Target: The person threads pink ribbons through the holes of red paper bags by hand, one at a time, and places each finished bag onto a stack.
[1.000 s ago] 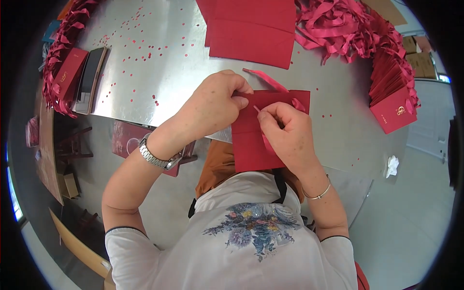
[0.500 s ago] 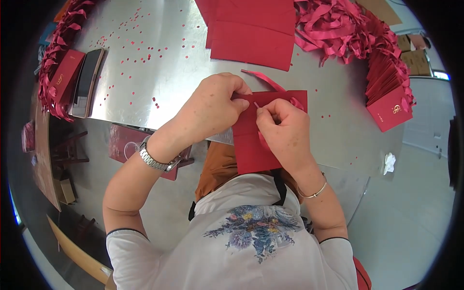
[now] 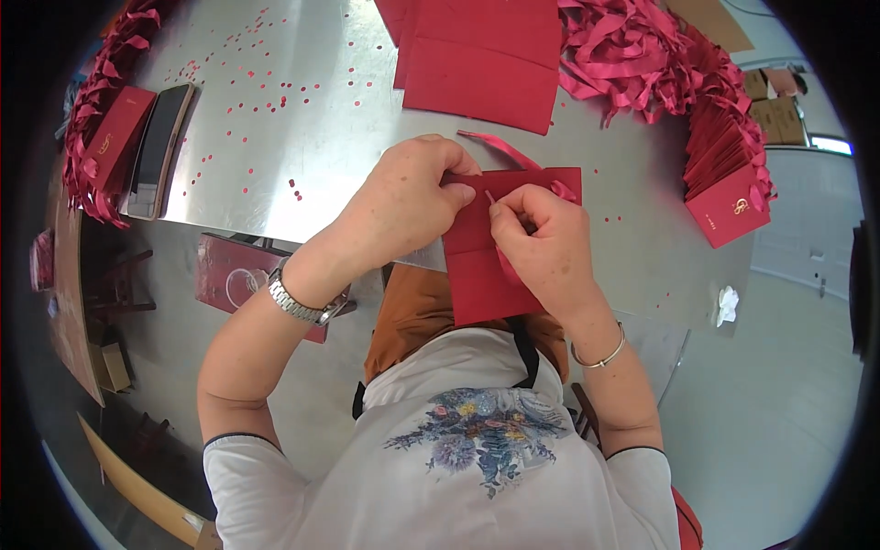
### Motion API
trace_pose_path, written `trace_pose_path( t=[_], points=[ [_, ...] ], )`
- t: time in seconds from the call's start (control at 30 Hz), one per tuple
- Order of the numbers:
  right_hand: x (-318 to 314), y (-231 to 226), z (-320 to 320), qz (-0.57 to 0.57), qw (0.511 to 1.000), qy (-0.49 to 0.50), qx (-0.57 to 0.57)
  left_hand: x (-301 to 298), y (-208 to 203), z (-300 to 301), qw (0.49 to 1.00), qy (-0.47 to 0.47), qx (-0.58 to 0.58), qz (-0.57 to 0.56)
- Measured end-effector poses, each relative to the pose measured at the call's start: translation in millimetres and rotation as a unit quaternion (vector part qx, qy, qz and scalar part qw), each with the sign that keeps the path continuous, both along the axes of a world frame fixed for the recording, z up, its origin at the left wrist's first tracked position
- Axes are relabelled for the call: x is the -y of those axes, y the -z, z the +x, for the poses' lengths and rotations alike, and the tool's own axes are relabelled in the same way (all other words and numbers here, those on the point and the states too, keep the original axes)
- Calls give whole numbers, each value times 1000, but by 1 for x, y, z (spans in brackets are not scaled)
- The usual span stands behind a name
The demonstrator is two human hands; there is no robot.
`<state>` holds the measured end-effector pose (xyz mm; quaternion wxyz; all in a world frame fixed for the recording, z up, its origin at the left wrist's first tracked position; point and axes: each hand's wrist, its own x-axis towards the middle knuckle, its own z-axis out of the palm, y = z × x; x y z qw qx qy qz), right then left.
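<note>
White floral shirt [image 3: 440,458], silver watch [image 3: 291,302], bangle [image 3: 601,364]

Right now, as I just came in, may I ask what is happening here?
At the near edge of the metal table, a person's right hand pinches a pink ribbon over a flat red paper piece. The left hand is at this piece's upper left corner, its grip unclear. Beyond lie more red pieces, with a heap of ribbons to their right.

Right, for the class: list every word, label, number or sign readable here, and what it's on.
Rightmost red bag: gold emblem, small lettering; I won't copy either.
Leftmost red bag beside the phone: gold emblem, uncopied; tiny print unreadable.
Nearest red bag, under the right hand: no print showing.
</note>
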<state>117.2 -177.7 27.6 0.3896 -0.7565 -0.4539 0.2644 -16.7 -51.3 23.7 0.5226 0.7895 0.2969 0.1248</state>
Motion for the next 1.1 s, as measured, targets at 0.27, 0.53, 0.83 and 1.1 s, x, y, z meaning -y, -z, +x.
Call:
trace_pose_path(
  t=[0.27,0.53,0.83,1.1],
  points=[
    [-3,-4,2,-11,999,-12,30,1,4,-1,999,14,26,41],
    [-35,-39,15,-149,976,-120,101,15,18,-4,990,-26,122,71],
    [-36,-22,4,-72,947,-144,276,12,21,-3,985,-54,156,57],
    [-16,11,-1,106,947,-96,286,-15,-7,0,988,-7,5,-151]
  ],
)
